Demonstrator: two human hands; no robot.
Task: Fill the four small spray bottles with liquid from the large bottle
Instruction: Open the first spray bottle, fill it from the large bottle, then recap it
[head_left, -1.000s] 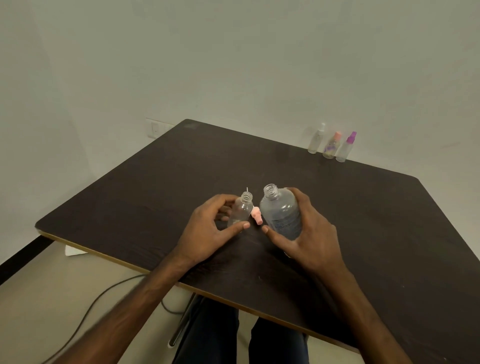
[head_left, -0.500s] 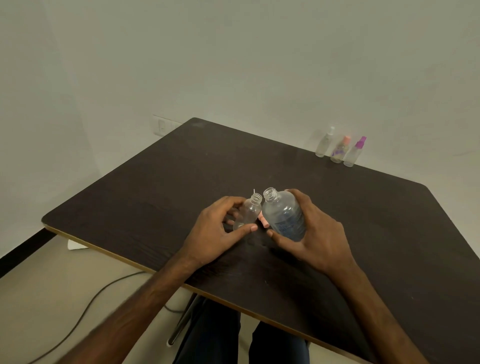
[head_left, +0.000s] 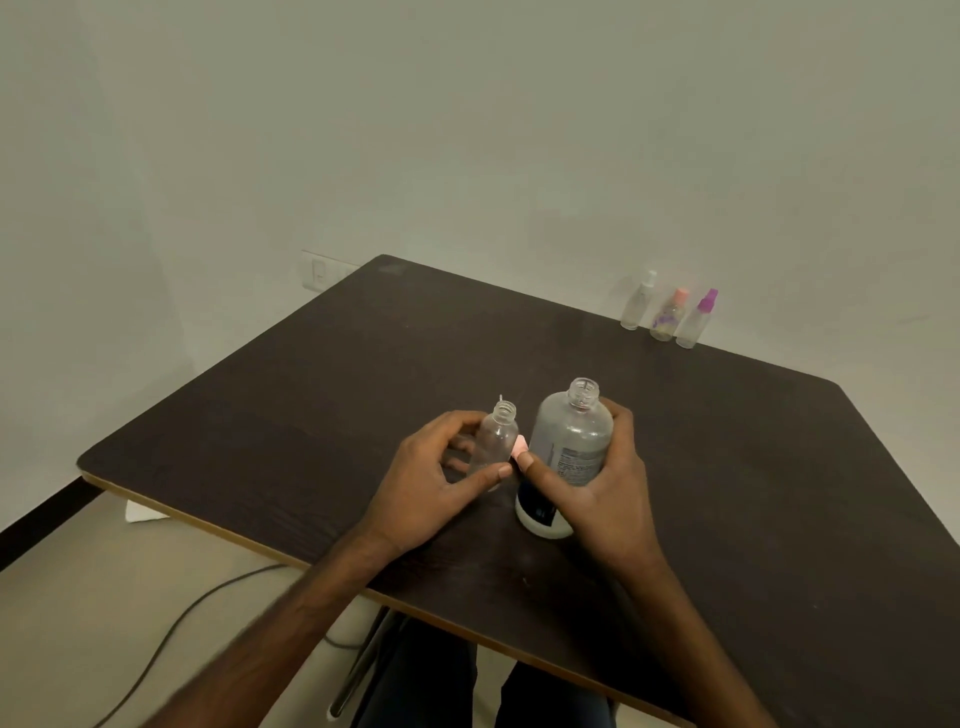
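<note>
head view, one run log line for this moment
left hand: holds small bottle | right hand: holds large bottle | both uncapped

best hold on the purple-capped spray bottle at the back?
Take the purple-capped bottle around its clear body below the cap, coming from its right or front. It stands upright at the right end of the row, with the pink-capped bottle close on its left and the wall behind.

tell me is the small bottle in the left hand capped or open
Open. The small bottle in the left hand shows a bare threaded neck with no sprayer; a pink cap lies beside it.
</note>
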